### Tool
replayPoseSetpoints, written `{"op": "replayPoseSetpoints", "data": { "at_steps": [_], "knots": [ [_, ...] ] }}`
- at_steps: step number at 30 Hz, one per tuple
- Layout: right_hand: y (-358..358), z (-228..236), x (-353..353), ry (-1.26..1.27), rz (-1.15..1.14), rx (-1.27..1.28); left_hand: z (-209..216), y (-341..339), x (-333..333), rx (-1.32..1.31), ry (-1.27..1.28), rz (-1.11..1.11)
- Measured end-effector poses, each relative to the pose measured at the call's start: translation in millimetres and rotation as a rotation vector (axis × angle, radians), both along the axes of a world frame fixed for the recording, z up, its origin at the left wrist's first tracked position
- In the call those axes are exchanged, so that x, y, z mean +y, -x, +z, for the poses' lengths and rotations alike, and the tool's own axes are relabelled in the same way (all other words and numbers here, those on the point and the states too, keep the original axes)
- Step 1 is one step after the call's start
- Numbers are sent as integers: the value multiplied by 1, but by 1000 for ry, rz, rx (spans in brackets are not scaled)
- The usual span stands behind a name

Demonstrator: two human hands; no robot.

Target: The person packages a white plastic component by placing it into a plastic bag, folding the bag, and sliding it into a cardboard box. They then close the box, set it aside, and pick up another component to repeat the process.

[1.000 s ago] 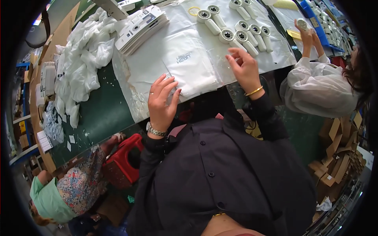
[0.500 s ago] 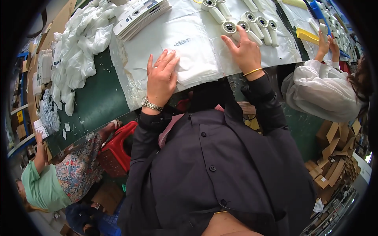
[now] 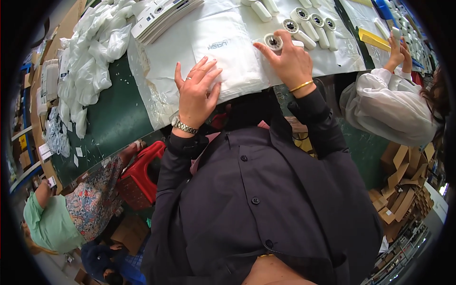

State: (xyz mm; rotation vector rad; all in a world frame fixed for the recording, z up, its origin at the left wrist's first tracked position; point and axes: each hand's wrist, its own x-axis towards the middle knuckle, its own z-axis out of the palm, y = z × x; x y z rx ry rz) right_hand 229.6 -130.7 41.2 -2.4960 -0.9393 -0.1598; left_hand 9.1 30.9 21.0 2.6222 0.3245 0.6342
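My left hand (image 3: 195,95) rests with fingers stretched on a flat stack of white plastic bags (image 3: 232,59) with dark print. My right hand (image 3: 293,64), thumb and index finger bent around it, grips a white handheld fan (image 3: 272,42) with a round head and dark centre. The hand partly hides the fan's handle. Several similar white fans (image 3: 317,20) lie on the white sheeting just beyond it. To the left of the bags is a pile of flat printed white cartons (image 3: 164,20).
Crumpled white bags (image 3: 95,61) heap up on the green table (image 3: 111,111) at left. A red stool (image 3: 141,178) stands below its edge. Co-workers (image 3: 392,107) are at both sides; opened cardboard boxes (image 3: 403,183) lie at lower right.
My right hand has drawn one fan slightly left and nearer, apart from the others. The left hand stays on the bags, shifted a little. At left, a co-worker's arm has pulled back.
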Motion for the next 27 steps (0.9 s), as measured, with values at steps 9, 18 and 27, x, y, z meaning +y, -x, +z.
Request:
{"op": "replayPoseSetpoints", "data": {
  "at_steps": [9, 18, 27],
  "knots": [
    [34, 3, -45, 6, 47, -63, 2, -2, 0, -16, 16, 8],
    [82, 4, -25, -621, 374, 715, 10, -5, 2, -51, 34, -1],
    [79, -8, -30, -529, 447, 835, -7, -17, 7, -63, 135, 75]
  ]
}}
